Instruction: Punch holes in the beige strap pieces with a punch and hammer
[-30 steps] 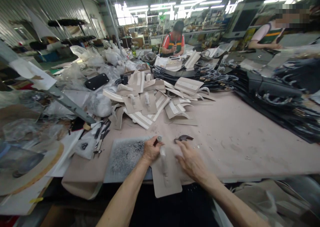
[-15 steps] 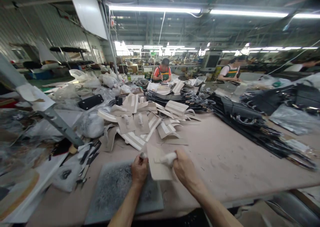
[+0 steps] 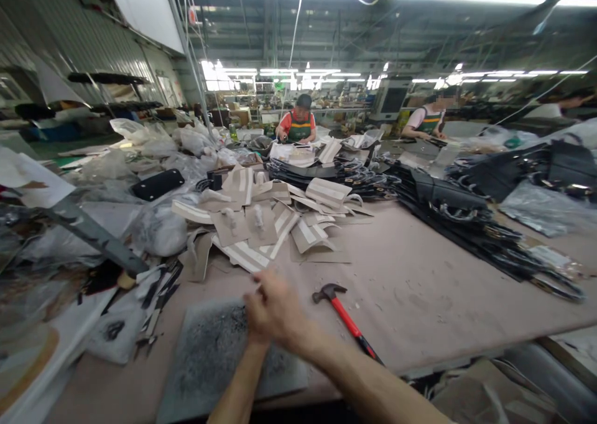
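My left hand (image 3: pixel 256 318) is over the dark-smudged grey slab (image 3: pixel 205 349), partly hidden behind my right hand. Its fingers look curled closed, and whatever they hold is out of sight. My right hand (image 3: pixel 284 309) crosses in front with bent, closed fingers meeting the left one; I cannot make out anything in them. To the right of both hands, a claw hammer (image 3: pixel 347 317) with a red and black handle lies on the table. Just beyond my fingertips begins a heap of beige panels (image 3: pixel 242 253) with white strips, some bearing wrapped white lumps.
Black bag parts with metal fittings (image 3: pixel 433 209) lie stacked along the right. Cutting tools (image 3: pixel 161 303) and clear plastic bags (image 3: pixel 163 225) crowd the left, near a slanting metal post (image 3: pixel 93 234). Two co-workers (image 3: pixel 298 125) sit across the table, with another person at the far right.
The beige panel with the wrapped lump is gone from my hands. My right hand has moved left to meet my left hand, and the hammer now shows. The view has shifted slightly.
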`<state>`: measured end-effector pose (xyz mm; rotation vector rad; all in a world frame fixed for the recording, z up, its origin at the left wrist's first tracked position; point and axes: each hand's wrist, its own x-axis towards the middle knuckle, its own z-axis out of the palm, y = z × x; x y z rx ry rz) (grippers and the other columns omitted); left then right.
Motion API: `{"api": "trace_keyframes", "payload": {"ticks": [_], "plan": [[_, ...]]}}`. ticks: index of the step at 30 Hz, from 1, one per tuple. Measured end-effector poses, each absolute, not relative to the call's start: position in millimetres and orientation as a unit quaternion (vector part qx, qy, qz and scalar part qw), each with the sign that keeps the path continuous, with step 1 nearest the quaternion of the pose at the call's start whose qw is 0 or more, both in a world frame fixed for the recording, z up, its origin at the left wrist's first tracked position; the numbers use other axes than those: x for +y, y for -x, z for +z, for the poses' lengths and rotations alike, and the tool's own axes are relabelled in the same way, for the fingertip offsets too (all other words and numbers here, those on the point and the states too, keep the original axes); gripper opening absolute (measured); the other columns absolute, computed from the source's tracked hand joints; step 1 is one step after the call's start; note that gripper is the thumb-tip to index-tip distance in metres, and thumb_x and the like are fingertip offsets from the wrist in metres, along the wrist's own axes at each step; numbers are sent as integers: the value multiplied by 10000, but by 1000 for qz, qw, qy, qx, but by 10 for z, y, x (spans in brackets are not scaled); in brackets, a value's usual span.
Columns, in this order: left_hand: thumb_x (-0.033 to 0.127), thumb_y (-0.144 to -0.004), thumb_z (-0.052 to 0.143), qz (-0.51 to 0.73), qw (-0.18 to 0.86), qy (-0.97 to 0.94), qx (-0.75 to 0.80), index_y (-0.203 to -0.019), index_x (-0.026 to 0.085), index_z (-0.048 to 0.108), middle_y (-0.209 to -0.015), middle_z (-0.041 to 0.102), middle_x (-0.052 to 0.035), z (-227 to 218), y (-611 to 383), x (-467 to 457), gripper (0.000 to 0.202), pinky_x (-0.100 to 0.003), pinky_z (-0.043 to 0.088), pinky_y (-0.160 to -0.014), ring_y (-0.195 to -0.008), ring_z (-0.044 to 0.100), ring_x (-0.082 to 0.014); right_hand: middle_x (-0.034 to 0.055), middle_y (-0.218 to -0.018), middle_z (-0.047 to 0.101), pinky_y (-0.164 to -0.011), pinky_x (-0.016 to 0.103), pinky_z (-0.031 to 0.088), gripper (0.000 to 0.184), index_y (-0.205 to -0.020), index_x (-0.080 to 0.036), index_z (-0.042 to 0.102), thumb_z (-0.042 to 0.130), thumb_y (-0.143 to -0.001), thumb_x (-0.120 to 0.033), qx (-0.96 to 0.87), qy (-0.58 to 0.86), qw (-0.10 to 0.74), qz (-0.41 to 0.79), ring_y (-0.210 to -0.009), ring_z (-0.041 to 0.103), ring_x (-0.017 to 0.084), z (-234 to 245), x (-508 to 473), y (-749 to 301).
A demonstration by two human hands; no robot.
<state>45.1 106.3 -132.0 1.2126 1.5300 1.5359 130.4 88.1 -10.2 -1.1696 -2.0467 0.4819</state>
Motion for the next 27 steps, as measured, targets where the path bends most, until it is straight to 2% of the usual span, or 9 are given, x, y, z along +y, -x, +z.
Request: {"api": "trace_keyframes", "payload": {"ticks": [4,5,7,10,13,16,20,23,27], "plan": [[384,-751,684,562,332,-464,599,-879,187,683,-757,733,-45,-1286,-476,1083,235,-284,552,-677,-714,699,-208,154,-1187,597,-892,324,439,396,-1169,-129,568,613,-830,-328,-594,684,393,160,-1084,555,232,-127,2075,-2252],[388,-749,681,555,332,-467,603,-868,185,681,-751,733,-43,-1275,-480,1085,235,-279,549,-672,-710,699,-206,168,-1143,613,-850,324,451,403,-1135,-107,576,629,-814,-345,-570,705,386,170,-1053,566,240,-146,2269,-2429],[396,-746,676,551,333,-466,607,-854,182,679,-735,731,-42,-1263,-483,1090,239,-274,546,-659,-700,699,-207,132,-901,661,-700,295,463,327,-946,-97,619,670,-771,-369,-544,725,365,211,-850,609,221,-218,2519,-2640],[395,-740,675,554,338,-459,607,-862,176,682,-743,735,-51,-1268,-479,1095,251,-282,554,-676,-709,707,-213,31,-565,571,-516,256,398,227,-661,-139,572,681,-734,-325,-543,717,342,272,-547,538,159,-354,2667,-2632],[392,-738,679,555,334,-458,608,-914,170,688,-779,746,-59,-1274,-471,1099,284,-290,559,-699,-734,713,-216,-3,-523,524,-498,244,381,147,-626,-159,532,604,-738,-221,-547,705,354,279,-507,499,136,-392,2679,-2477],[397,-750,675,557,333,-462,604,-922,170,684,-794,745,-55,-1275,-475,1104,285,-286,559,-711,-743,710,-207,22,-650,583,-605,257,434,70,-685,-164,544,542,-750,-188,-566,689,379,248,-645,548,157,-277,2522,-2403],[410,-743,695,580,354,-442,585,-881,167,668,-774,735,-44,-1307,-485,1112,281,-268,558,-691,-728,701,-189,94,-1034,644,-911,342,436,70,-773,-172,578,517,-771,-138,-691,595,390,129,-987,560,211,-95,1884,-2394],[423,-722,725,614,340,-385,599,-831,152,655,-728,717,-34,-1344,-443,1093,300,-248,548,-653,-675,677,-166,127,-1202,608,-1058,453,366,171,-854,-170,601,457,-829,-80,-815,471,337,17,-1161,516,253,-164,1162,-2341],[463,-744,705,648,284,-314,633,-859,130,653,-755,716,-38,-1296,-277,1026,356,-240,543,-655,-668,667,-149,147,-1319,562,-1146,546,271,241,-940,-158,612,450,-814,-32,-892,381,244,0,-1338,406,298,-574,275,-2233]]}}
